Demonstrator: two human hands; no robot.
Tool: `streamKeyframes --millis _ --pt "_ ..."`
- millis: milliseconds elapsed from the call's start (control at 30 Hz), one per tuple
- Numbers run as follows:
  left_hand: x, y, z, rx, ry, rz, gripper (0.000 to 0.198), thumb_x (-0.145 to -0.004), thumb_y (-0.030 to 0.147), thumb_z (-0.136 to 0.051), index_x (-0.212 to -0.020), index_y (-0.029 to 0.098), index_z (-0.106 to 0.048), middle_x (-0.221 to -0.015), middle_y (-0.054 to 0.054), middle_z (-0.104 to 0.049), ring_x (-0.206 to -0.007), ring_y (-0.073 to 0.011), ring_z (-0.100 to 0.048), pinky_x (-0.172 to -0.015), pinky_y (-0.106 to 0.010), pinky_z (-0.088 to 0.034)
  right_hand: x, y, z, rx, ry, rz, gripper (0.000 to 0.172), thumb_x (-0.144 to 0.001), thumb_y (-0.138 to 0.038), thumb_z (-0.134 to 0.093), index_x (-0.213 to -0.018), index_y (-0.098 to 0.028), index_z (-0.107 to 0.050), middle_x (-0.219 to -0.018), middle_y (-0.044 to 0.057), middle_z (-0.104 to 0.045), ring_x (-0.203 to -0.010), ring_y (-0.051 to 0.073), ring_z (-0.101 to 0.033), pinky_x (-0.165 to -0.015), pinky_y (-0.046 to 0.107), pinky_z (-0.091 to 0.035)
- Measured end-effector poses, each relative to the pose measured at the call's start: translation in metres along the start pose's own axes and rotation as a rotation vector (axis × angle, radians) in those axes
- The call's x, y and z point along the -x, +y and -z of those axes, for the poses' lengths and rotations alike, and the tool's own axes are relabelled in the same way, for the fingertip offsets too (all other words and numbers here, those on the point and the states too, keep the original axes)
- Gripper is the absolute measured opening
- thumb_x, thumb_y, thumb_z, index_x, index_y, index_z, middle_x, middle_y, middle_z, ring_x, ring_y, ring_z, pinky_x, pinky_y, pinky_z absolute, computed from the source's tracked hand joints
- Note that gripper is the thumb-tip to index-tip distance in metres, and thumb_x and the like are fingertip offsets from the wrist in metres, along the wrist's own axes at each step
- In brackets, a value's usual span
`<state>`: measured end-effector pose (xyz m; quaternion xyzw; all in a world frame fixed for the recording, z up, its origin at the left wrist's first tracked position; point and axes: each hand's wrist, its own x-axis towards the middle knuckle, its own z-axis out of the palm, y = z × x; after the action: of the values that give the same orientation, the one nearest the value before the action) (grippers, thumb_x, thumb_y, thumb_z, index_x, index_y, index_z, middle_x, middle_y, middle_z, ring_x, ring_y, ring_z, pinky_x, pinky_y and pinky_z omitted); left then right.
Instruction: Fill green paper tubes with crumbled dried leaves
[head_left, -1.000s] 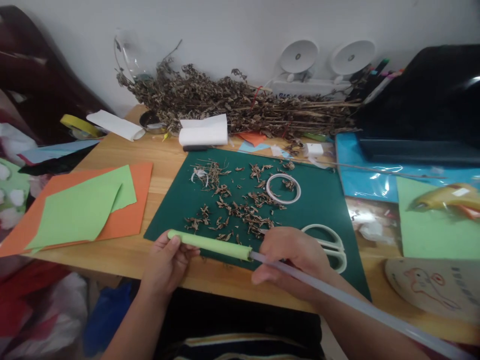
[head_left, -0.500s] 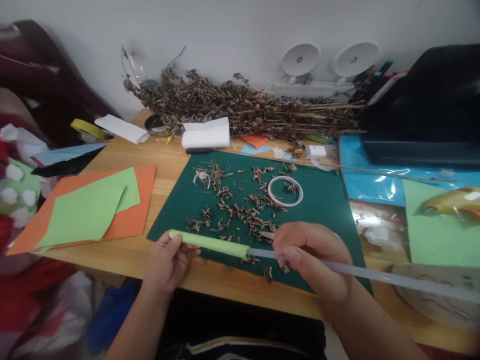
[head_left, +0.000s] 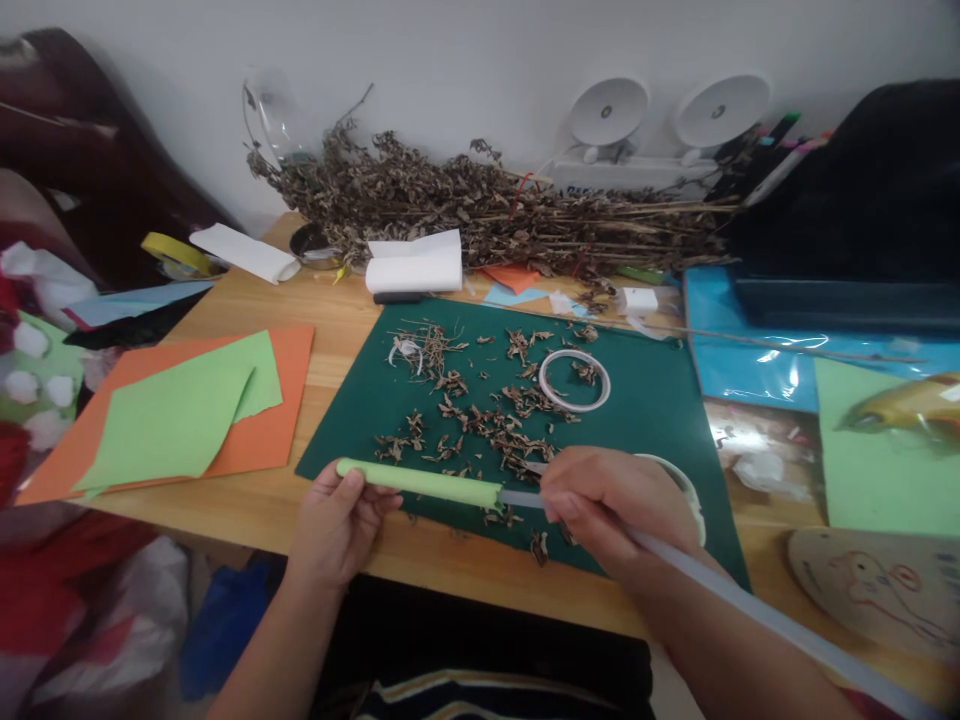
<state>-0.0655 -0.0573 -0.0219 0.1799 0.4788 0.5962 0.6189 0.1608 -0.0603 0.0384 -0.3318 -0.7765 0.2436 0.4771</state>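
My left hand (head_left: 339,520) is closed around the left end of a rolled light-green paper tube (head_left: 420,482), held level over the front edge of a dark green cutting mat (head_left: 645,400). A long translucent white rod (head_left: 750,610) enters the tube's right end and runs back past my right forearm. My right hand (head_left: 611,500) pinches this rod just right of the tube. Dried leaf bits (head_left: 487,425) lie scattered on the mat, beside a ring of clear tape (head_left: 575,380).
White-handled scissors (head_left: 686,485) lie partly hidden behind my right hand. Orange and green paper sheets (head_left: 180,415) sit at left. A bundle of dried branches (head_left: 487,215) lies along the back. A glue gun (head_left: 907,405) rests on green paper at right, near a wooden disc (head_left: 877,590).
My right hand slid a little along the rod, away from the tube's end, and the rod's free end swung up and back down. The left hand and tube stayed put.
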Motion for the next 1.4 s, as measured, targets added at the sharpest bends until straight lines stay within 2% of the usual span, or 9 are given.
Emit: streamKeyframes --millis 233,400,700,800,1000,1100,1267,1400 --pt "0.001 -0.001 -0.001 -0.025 0.026 -0.013 0.035 -0.039 0.027 -0.079 -0.057 0.015 -0.051 -0.045 0.005 -0.060 -0.042 -0.0113 -0.057 -0.043 -0.022 -0.052 -0.001 -0.001 0.000 0.062 0.002 0.055 0.013 -0.076 -0.010 -0.044 -0.066 -0.017 -0.047 -0.056 0.002 -0.056 -0.053 0.009 -0.051 -0.049 0.018 -0.041" --pt "0.001 -0.001 -0.003 -0.037 0.035 -0.023 0.037 -0.038 0.027 -0.079 -0.058 0.015 -0.050 -0.045 0.006 -0.059 -0.041 -0.0116 -0.057 -0.043 -0.024 -0.052 -0.003 0.002 -0.001 0.090 -0.020 0.068 0.016 -0.078 -0.013 -0.043 -0.062 -0.017 -0.044 -0.053 0.002 -0.054 -0.050 0.009 -0.050 -0.045 0.018 -0.039" --pt "0.000 -0.001 -0.001 -0.026 -0.020 -0.038 0.029 -0.046 0.023 -0.076 -0.058 0.015 -0.051 -0.046 0.003 -0.059 -0.044 -0.0124 -0.058 -0.045 -0.026 -0.053 -0.002 0.002 0.001 0.125 -0.047 0.056 0.015 -0.078 -0.015 -0.042 -0.064 -0.018 -0.044 -0.054 0.002 -0.055 -0.050 0.009 -0.051 -0.045 0.019 -0.040" --pt "0.000 -0.001 -0.001 -0.004 -0.003 -0.039 0.028 -0.047 0.020 -0.076 -0.058 0.014 -0.051 -0.046 0.002 -0.059 -0.043 -0.0135 -0.058 -0.045 -0.026 -0.053 -0.003 0.002 0.001 0.149 -0.051 0.070 0.015 -0.079 -0.016 -0.042 -0.064 -0.018 -0.044 -0.054 0.002 -0.056 -0.050 0.010 -0.051 -0.045 0.019 -0.041" --pt "0.001 0.000 -0.001 -0.009 -0.009 -0.044 0.030 -0.044 0.021 -0.077 -0.057 0.015 -0.051 -0.046 0.003 -0.060 -0.043 -0.0133 -0.058 -0.045 -0.026 -0.053 -0.003 0.003 -0.001 0.158 -0.026 0.093 0.016 -0.079 -0.016 -0.042 -0.062 -0.018 -0.044 -0.052 0.002 -0.055 -0.049 0.010 -0.052 -0.046 0.019 -0.042" --pt "0.001 0.000 -0.001 -0.010 -0.015 -0.038 0.030 -0.043 0.021 -0.078 -0.057 0.014 -0.052 -0.046 0.003 -0.059 -0.043 -0.0128 -0.058 -0.045 -0.026 -0.053 -0.004 0.003 0.003 0.143 -0.044 0.053 0.019 -0.079 -0.018 -0.041 -0.061 -0.017 -0.045 -0.051 0.002 -0.055 -0.048 0.010 -0.053 -0.044 0.018 -0.041" --pt "-0.001 0.001 0.001 0.017 -0.021 -0.021 0.030 -0.042 0.023 -0.078 -0.057 0.014 -0.053 -0.045 0.002 -0.059 -0.044 -0.0113 -0.057 -0.046 -0.024 -0.053 -0.002 0.005 0.013 0.034 -0.043 -0.110 0.017 -0.078 -0.020 -0.046 -0.061 -0.018 -0.047 -0.051 -0.001 -0.053 -0.047 0.008 -0.051 -0.042 0.018 -0.039" --pt "-0.003 0.002 0.003 0.044 -0.042 0.009 0.029 -0.043 0.021 -0.078 -0.060 0.014 -0.054 -0.047 0.003 -0.059 -0.042 -0.0102 -0.056 -0.046 -0.025 -0.053 -0.001 0.003 0.017 -0.174 -0.040 -0.091 0.010 -0.072 -0.024 -0.059 -0.068 -0.019 -0.050 -0.057 -0.002 -0.054 -0.053 0.008 -0.052 -0.047 0.019 -0.041"
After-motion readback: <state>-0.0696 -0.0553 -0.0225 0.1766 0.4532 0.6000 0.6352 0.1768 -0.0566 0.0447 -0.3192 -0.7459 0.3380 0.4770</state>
